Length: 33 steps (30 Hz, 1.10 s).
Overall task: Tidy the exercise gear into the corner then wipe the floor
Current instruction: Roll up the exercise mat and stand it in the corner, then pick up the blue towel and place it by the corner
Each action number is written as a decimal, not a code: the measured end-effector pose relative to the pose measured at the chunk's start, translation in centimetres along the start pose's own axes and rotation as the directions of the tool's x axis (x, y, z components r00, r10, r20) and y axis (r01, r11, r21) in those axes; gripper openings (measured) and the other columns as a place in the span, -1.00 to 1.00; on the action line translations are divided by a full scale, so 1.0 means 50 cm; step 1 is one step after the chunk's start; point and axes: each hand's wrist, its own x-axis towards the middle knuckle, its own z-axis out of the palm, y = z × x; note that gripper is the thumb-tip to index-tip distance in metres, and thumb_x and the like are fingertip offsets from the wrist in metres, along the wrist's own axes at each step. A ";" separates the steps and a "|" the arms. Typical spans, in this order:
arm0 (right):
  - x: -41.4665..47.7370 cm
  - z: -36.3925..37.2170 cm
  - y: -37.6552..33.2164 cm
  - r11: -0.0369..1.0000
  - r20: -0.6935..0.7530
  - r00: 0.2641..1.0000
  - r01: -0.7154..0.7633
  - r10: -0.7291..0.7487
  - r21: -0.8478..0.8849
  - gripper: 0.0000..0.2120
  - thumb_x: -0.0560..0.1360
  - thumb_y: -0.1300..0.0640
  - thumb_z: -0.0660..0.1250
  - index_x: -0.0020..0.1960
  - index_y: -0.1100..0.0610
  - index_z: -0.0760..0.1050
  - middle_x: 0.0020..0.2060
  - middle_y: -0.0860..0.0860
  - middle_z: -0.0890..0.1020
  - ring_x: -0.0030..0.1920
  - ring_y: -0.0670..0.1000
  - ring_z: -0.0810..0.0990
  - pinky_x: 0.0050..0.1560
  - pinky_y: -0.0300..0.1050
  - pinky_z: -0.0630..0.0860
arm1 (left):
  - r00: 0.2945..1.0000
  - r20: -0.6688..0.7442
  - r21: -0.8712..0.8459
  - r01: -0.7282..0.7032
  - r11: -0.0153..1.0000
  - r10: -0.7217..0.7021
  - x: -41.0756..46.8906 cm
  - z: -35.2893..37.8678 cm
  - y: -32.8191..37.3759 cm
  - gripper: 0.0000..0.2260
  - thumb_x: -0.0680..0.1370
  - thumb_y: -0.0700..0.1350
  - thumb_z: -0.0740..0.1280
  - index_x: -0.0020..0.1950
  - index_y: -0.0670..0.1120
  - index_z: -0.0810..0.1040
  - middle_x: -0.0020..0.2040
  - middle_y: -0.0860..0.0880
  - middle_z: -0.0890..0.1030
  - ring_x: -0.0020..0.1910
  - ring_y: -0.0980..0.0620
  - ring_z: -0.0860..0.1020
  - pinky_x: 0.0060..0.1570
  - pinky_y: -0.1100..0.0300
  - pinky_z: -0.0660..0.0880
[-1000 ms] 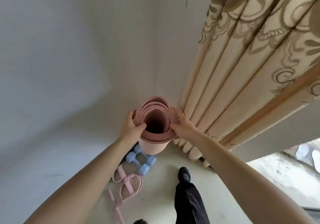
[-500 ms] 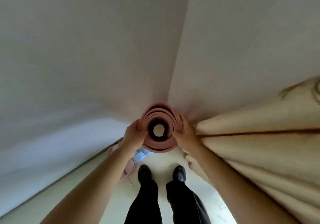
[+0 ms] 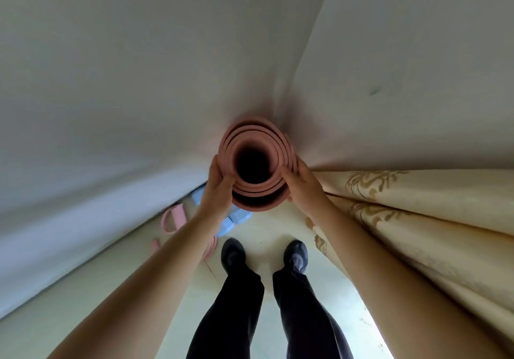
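Since half a second before, the pale spot at the bottom of the hollow had gone dark, so the roll or the head had shifted a little, while both hands had kept their places. The rolled mat (image 3: 257, 203) stood on end in the corner where the two walls (image 3: 139, 80) met, its open top facing the camera and its loose pink layers showing as rings. It looked like soft foam: probably light and squashy rather than stiff, not fragile, and inclined to spring open or lean if let go carelessly. The best hold seemed to be the one in use, on the outer wall near the top from both sides, which kept the layers from uncoiling. The left hand (image 3: 218, 189) curled round the roll's left side with the thumb over the rim. The right hand (image 3: 301, 183) cupped the right side, its fingers bent over the layered edge. Both forearms reached forward and down, nearly straight, meeting at the roll. Pale blue dumbbells (image 3: 236, 216) lay on the floor (image 3: 264, 228) just beside the mat's foot, partly hidden by the left wrist, and a pink resistance band (image 3: 172, 218) lay near them along the wall. A patterned cream curtain (image 3: 417, 205) hung close on the right. Two dark shoes (image 3: 232, 253) stood near the mat.
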 end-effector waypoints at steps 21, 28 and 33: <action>-0.406 -0.078 -0.524 0.422 -0.011 0.661 0.465 -0.750 -0.778 -0.40 0.68 -0.11 0.09 0.62 0.07 0.01 0.61 0.14 0.02 0.59 0.13 0.06 0.54 0.04 0.11 | 0.634 -0.083 0.875 -0.323 0.361 0.769 -0.492 -0.281 0.378 -0.53 0.67 0.06 0.03 0.55 -0.09 0.26 0.58 -0.17 0.16 0.56 -0.19 0.13 0.45 -0.22 0.20; -0.532 0.007 -0.690 0.095 0.261 0.365 0.722 -0.894 -0.686 -0.38 0.67 -0.12 0.09 0.63 0.10 -0.01 0.61 0.18 -0.06 0.61 0.16 -0.03 0.57 0.18 0.04 | 0.396 -0.466 0.875 0.072 0.479 0.791 -0.777 -0.379 0.424 -0.46 0.67 0.12 -0.02 0.60 -0.07 0.08 0.61 -0.19 -0.03 0.59 -0.18 -0.08 0.51 -0.23 -0.01; -0.642 0.091 -0.664 -0.060 0.451 0.178 0.883 -0.875 -0.465 -0.36 0.66 -0.10 0.13 0.63 0.12 0.00 0.61 0.19 -0.06 0.61 0.18 -0.03 0.57 0.16 0.00 | 0.217 -0.745 0.666 0.277 0.692 0.631 -1.007 -0.343 0.276 -0.44 0.66 0.13 0.03 0.60 -0.08 0.09 0.61 -0.20 -0.04 0.59 -0.17 -0.09 0.49 -0.25 0.01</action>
